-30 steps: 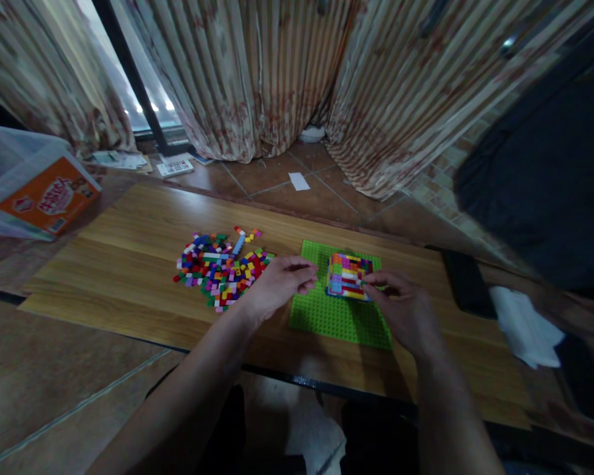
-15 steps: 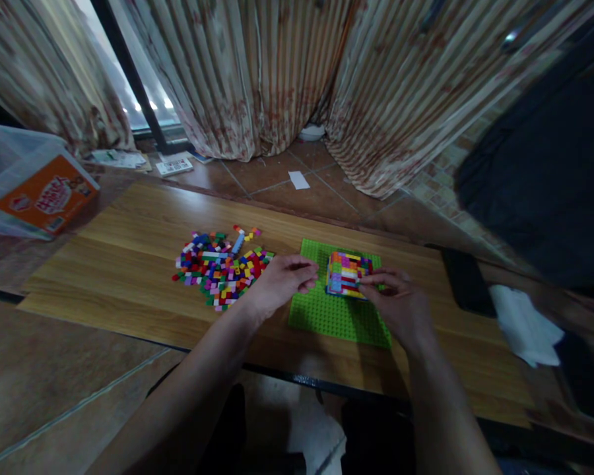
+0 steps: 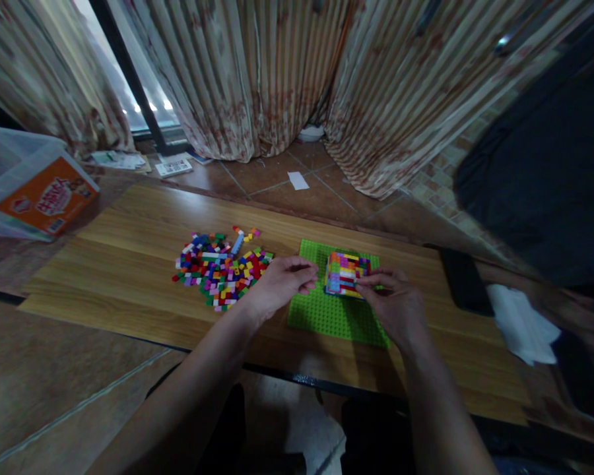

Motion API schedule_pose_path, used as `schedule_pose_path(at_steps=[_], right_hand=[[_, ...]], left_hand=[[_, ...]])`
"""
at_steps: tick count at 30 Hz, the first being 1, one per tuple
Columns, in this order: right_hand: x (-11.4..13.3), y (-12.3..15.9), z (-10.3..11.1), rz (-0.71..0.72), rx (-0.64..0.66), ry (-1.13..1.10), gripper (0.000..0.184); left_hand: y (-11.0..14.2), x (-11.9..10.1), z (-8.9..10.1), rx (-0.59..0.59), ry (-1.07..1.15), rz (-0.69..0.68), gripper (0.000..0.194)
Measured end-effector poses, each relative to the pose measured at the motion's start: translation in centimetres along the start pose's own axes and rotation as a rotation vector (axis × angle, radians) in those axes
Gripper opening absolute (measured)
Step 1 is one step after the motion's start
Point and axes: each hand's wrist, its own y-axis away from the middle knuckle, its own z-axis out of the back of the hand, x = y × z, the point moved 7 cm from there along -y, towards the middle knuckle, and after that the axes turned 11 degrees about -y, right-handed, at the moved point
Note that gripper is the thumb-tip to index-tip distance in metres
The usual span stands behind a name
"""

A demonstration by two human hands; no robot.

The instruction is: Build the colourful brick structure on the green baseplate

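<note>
Right hand [image 3: 393,302]: shifted slightly left over build [image 3: 340,274]; fingertips pinched, any brick between them indiscernible. Build: left of that pinch, no clear long axis; right hand nearer. Left hand [image 3: 288,278]: half-curled, apart, contents unclear. Build: on green plate [image 3: 324,321], squarish, many-coloured rows.

Baseplate [image 3: 321,316] green; brick block [image 3: 342,272], loose bricks [image 3: 228,272] multicoloured; curtains [image 3: 237,79] striped.

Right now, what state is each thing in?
Green baseplate: flat on the table.
Brick block: built up on the baseplate.
Loose bricks: spread in a heap.
Left hand: half-open beside the brick block.
Right hand: curled at the brick block's edge.
Curtains: hanging, parted at left.
</note>
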Motion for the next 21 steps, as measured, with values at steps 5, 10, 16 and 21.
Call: schedule_pose_path(at_steps=[5, 10, 16, 21], right_hand=[[-0.6, -0.1, 0.7, -0.056, -0.007, -0.105, 0.020], [1.6, 0.0, 2.0, 0.067, -0.171, -0.181, 0.013], [6.0, 1.4, -2.3, 0.286, 0.075, -0.098, 0.013], [6.8, 2.1, -4.5, 0.345, 0.211, 0.009, 0.019]], left_hand=[[0.0, 0.1, -0.2, 0.020, 0.100, 0.011, 0.007], [0.4, 0.0, -0.8, 0.101, 0.255, 0.046, 0.013], [0.7, 0.1, -1.5, 0.234, 0.330, 0.043, 0.020], [0.7, 0.4, -1.6, 0.274, 0.366, 0.012, 0.030]])
